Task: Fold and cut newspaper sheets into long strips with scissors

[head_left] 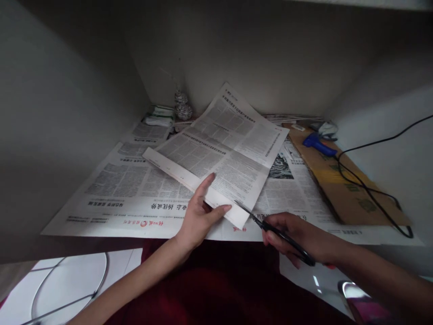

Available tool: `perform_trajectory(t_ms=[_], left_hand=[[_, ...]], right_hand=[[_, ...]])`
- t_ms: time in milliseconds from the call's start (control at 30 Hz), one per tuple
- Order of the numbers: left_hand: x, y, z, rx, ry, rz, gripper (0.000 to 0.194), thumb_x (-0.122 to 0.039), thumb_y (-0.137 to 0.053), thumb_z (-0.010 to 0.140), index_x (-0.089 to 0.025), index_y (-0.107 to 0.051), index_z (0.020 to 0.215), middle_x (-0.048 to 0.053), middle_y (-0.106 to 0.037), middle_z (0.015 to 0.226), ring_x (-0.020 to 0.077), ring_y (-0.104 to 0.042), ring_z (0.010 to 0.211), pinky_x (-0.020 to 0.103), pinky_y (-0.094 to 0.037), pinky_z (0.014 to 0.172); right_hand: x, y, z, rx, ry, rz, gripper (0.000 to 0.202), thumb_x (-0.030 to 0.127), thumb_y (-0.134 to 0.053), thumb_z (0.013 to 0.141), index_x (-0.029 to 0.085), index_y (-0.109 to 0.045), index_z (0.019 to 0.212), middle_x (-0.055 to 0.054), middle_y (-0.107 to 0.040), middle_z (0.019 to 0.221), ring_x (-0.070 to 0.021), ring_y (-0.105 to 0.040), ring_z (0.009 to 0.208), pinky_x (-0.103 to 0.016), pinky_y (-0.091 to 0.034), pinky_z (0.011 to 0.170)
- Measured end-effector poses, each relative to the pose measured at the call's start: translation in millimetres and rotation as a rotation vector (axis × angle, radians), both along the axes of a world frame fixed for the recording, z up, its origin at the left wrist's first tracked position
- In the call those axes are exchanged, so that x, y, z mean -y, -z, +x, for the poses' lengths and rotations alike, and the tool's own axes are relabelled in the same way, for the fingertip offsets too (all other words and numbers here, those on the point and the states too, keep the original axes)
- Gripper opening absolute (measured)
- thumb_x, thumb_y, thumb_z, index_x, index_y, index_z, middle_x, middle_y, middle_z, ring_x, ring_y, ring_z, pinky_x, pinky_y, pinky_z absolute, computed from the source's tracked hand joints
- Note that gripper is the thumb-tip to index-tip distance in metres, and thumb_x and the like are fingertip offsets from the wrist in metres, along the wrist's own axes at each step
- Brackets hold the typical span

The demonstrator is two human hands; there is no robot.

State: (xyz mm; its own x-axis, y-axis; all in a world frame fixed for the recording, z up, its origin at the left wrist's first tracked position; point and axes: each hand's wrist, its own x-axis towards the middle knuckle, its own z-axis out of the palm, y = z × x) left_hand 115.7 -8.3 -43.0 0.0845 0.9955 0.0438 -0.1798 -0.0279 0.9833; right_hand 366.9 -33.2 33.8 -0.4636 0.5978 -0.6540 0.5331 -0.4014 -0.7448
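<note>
The left hand point(199, 214) is clamped on a large folded sheet of black-and-white newsprint point(233, 140), its thumb and forefinger lying on top near the sheet's front edge and the other fingers partly hidden. The right hand point(292, 232) is closed around a pair of black-handled metal scissors point(287, 241), and one blade shows over the white margin by the sheet's near right corner. The hands are apart, the left on the sheet and the right just beyond that corner.

The sheet lies aslant over the middle of a wide newspaper covering point(115, 180), well back from its left and right edges. Along the covering's right edge rests a flat brown cardboard piece point(358, 198) with yellow tape and green print; on its far end lies a blue plastic glue gun point(320, 144) trailing a black cord point(367, 185).

At the covering's far left corner sits a folded white cloth with a green stripe point(160, 116). Just beside it stands a small, mottled, gourd-shaped ornament point(183, 106), possibly woven, though the dim light makes that uncertain.
</note>
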Motion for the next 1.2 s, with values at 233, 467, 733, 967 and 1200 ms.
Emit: perform_trajectory(t_ms=[233,467,733,967,1200], left_hand=[[-0.3,-1.5,1.4,0.073,0.006,-0.009,0.080,-0.028,-0.085,0.076,-0.034,-0.048,0.147,0.003,-0.042,0.162,0.0301,-0.042,0.145,0.053,-0.030,0.124],[0.7,-2.8,-1.1,0.015,0.017,-0.008,0.081,-0.030,-0.084,0.077,-0.036,-0.047,0.149,0.003,-0.039,0.163,0.0329,-0.042,0.144,0.053,-0.033,0.122],[1.8,-8.6,-0.4,0.003,0.038,-0.069,0.084,-0.032,-0.083,0.077,-0.037,-0.044,0.150,0.005,-0.048,0.156,0.0324,-0.056,0.128,0.052,-0.050,0.106],[0.3,-7.3,-0.6,0.025,0.053,-0.068,0.085,-0.032,-0.084,0.076,-0.035,-0.044,0.151,0.006,-0.047,0.156,0.0313,-0.055,0.130,0.051,-0.049,0.108],[-1.2,-3.3,-3.7,-0.015,0.042,-0.042,0.081,-0.029,-0.083,0.077,-0.038,-0.047,0.149,0.003,-0.038,0.163,0.0336,-0.046,0.140,0.053,-0.043,0.115]], right_hand=[[-7.1,-12.9,-15.7,0.016,-0.001,0.088,0.041,0.057,-0.061,0.091,0.018,-0.055,0.079,0.005,-0.051,0.059,-0.0061,-0.046,0.044,-0.019,-0.039,0.043],[-4.4,-7.7,-11.3,0.066,0.034,0.079,0.049,0.065,-0.062,0.089,0.020,-0.049,0.074,0.008,-0.045,0.052,-0.0044,-0.040,0.037,-0.018,-0.033,0.036],[-9.8,-7.2,-9.8,0.042,0.005,0.013,0.045,0.060,-0.069,0.087,0.019,-0.053,0.078,0.008,-0.051,0.056,-0.0045,-0.044,0.037,-0.017,-0.037,0.036],[-24.0,-0.1,-22.2,-0.053,-0.028,0.047,0.048,0.064,-0.063,0.090,0.017,-0.058,0.085,0.008,-0.051,0.055,-0.0050,-0.047,0.038,-0.017,-0.039,0.039],[-18.8,-2.8,-27.3,-0.045,0.016,0.073,0.045,0.062,-0.061,0.091,0.019,-0.053,0.081,0.009,-0.046,0.050,-0.0038,-0.040,0.035,-0.015,-0.034,0.034]])
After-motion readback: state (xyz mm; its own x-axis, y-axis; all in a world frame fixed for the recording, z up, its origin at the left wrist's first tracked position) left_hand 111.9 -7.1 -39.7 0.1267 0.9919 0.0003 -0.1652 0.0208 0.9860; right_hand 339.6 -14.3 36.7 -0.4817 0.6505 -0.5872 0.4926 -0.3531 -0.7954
